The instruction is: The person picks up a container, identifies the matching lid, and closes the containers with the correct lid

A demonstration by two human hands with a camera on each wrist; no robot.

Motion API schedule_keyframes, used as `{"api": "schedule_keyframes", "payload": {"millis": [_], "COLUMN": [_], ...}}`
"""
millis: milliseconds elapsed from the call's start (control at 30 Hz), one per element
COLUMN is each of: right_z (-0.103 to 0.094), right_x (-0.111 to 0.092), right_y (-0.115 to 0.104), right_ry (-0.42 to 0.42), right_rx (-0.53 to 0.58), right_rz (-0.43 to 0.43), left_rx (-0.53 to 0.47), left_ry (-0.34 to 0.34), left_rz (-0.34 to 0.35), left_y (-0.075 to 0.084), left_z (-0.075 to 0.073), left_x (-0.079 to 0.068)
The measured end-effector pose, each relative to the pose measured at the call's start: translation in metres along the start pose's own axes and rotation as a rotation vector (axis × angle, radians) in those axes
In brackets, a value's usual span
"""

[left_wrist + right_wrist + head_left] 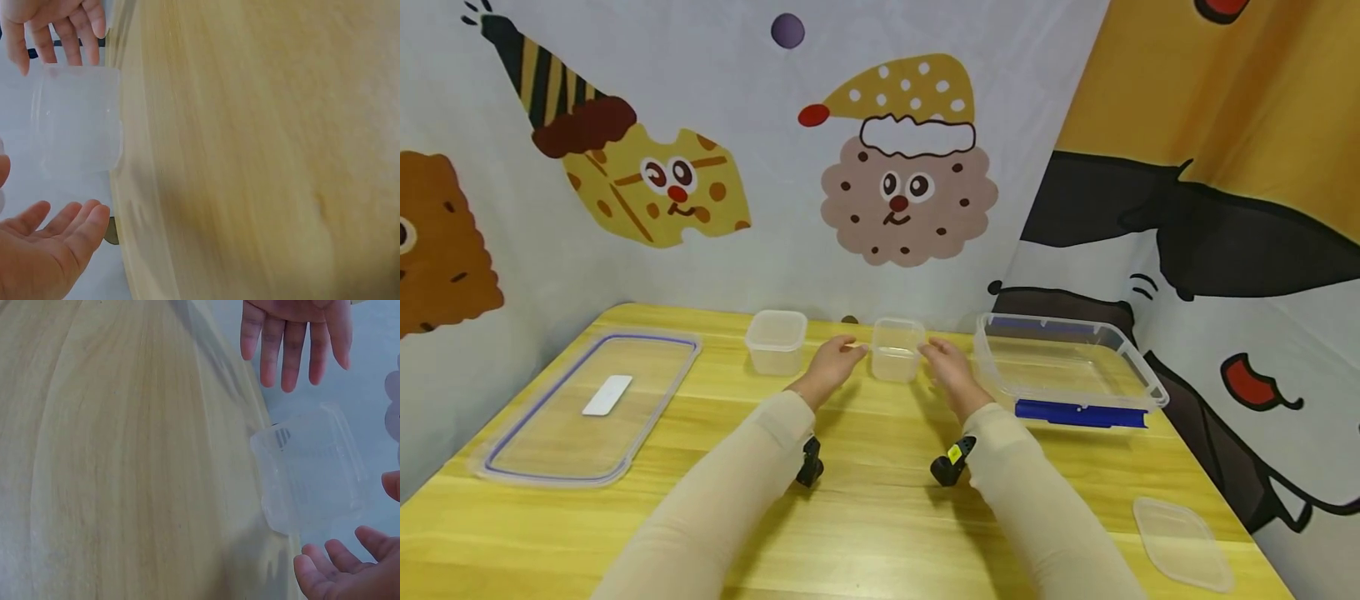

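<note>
A small clear plastic container (895,354) stands upright near the table's far edge, with no lid on it. On its left side is my left hand (835,367), fingers extended and a small gap from the wall. My right hand (953,373) is at the opposite side, its fingertips right by the container's upper edge. Both palms face inward with nothing in them. In the left wrist view, the left hand (50,253) and the right hand (56,31) flank the container (78,122). The right wrist view also has the container (312,472) between outstretched fingers.
Left of the hands stands another small container (777,342) with a lid. A large clear box (1075,400) with a blue latch sits at the right. A big blue-edged lid (565,450) lies at the left, a small lid (1183,546) at the front right corner.
</note>
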State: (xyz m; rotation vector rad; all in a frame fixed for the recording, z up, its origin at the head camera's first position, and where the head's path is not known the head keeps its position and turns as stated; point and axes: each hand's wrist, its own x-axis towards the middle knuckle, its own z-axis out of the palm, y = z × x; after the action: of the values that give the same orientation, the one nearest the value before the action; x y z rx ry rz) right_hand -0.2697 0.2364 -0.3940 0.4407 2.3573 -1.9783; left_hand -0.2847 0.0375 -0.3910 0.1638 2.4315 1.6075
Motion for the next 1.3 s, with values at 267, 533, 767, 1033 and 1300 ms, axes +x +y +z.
{"api": "schedule_keyframes", "payload": {"millis": [267, 533, 767, 1033, 1300], "right_z": [0.003, 0.007, 0.009, 0.008, 0.008], "right_x": [0.002, 0.002, 0.003, 0.002, 0.003], "right_y": [0.002, 0.001, 0.001, 0.002, 0.002], "right_ry": [-0.048, -0.062, -0.067, -0.063, -0.055], "right_rx": [-0.021, -0.029, -0.018, 0.005, 0.004], "right_rz": [0.037, 0.041, 0.066, 0.093, 0.101], "left_rx": [-0.006, 0.015, 0.006, -0.042, -0.024], "left_ry": [-0.023, -0.023, -0.039, -0.046, -0.045], "left_rz": [0.0, 0.023, 0.014, -0.021, -0.005], "left_y": [0.002, 0.002, 0.005, 0.004, 0.004], "left_z": [0.005, 0.013, 0.017, 0.023, 0.023], "left_x": [0.003, 0.008, 0.009, 0.011, 0.012]}}
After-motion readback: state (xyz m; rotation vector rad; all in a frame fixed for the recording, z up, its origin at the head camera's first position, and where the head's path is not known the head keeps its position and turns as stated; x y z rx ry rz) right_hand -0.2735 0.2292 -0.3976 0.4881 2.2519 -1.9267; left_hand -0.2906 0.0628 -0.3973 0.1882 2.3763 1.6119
